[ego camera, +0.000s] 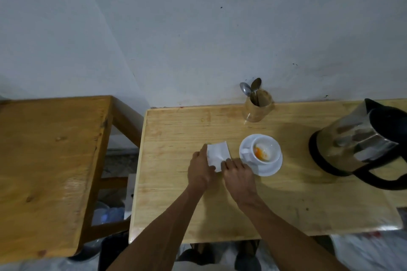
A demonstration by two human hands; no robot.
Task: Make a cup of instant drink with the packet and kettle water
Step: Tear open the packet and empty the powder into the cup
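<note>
Both hands are on the packet, just left of the cup. Left hand pinches its left edge, right hand pinches the lower right corner. Both closed on it, thumbs underneath or hidden, can't tell exactly. The packet is held low over the table; can't tell if it touches the wood.

Handling, my read: the packet is thin, light and floppy, and looks like white paper or foil. No stiffness, so it folds wherever it's squeezed. Grip at the edges or corners, as now, and keep the body free. Can't tell if it's torn open. There's orange powder already in the cup, so it's likely empty or near empty; if so it's trash and weighs nothing.

The cup is white ceramic and sits on a saucer, handle pointing left toward the hands. Rigid, breakable, and it can slide on the saucer. Take it by the handle, or move the saucer and cup together.

The kettle is at the right edge, metal body, black handle toward the near side. Heavy if full, body possibly hot. Handle only.

Far side, against the wall: a glass with two spoons standing in it. Pull a spoon by the bowl end sticking up and steady the glass, since it looks tippy.
</note>
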